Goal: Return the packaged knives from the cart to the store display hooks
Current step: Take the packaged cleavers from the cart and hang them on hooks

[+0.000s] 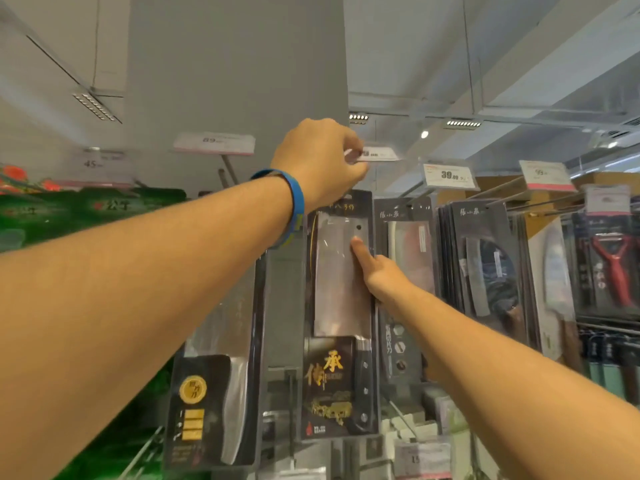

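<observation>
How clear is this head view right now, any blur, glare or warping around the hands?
Head view: motion blur smears the left hand and the price tag at its fingers, so its grip is unreadable; the 39.00 tag is legible; soft glare sits on the cleaver package by the right hand; wide-angle warp bulges the forearms and bends ceiling lines; lighting is even.

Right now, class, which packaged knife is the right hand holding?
The middle cleaver pack with large gold characters: the right hand grips its edge, thumb on its clear front. Other packs hang ungripped.
</observation>
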`<action>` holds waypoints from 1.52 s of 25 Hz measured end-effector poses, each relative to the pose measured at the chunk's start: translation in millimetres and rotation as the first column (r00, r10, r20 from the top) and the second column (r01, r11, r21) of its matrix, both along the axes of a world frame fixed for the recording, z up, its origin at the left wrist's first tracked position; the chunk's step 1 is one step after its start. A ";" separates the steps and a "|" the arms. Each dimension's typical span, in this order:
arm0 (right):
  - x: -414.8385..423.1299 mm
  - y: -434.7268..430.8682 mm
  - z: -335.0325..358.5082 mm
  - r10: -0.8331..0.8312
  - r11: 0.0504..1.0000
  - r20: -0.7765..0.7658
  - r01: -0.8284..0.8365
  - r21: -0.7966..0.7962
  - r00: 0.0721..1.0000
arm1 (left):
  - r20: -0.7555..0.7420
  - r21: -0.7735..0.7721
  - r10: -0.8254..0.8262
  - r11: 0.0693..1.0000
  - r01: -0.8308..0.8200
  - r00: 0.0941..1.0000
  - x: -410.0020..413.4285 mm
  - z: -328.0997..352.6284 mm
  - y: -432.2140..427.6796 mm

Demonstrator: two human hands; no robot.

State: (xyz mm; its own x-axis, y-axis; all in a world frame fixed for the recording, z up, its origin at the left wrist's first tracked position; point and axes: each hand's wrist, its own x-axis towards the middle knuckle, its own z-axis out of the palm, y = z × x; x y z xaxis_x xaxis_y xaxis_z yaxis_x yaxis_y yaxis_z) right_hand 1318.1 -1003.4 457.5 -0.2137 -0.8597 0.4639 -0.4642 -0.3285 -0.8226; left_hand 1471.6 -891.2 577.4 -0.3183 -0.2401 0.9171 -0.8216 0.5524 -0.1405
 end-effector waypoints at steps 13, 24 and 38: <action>-35.9 170.5 -213.7 0.035 0.995 0.222 -0.013 -0.096 0.974 | -0.856 0.464 -0.070 0.331 0.822 0.511 -19.2 -356.0 17.1; -139.4 451.8 -561.6 -0.680 0.657 0.417 0.249 0.711 0.603 | -0.409 0.725 0.179 -0.531 0.438 0.895 -103.6 -685.3 146.3; -203.4 863.0 -633.3 -0.921 0.187 0.315 0.448 0.874 -0.230 | -0.253 0.576 -0.473 -0.775 -0.261 0.844 -397.9 -753.8 425.9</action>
State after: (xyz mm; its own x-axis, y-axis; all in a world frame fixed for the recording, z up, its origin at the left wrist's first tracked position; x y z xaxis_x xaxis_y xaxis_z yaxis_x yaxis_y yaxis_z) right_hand 1114.8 -140.4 -175.8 -0.7367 0.1943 -0.6477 0.6703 0.0843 -0.7372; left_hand 1073.6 -465.3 -176.4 -0.6358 -0.0487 -0.7703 -0.7717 0.0194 0.6357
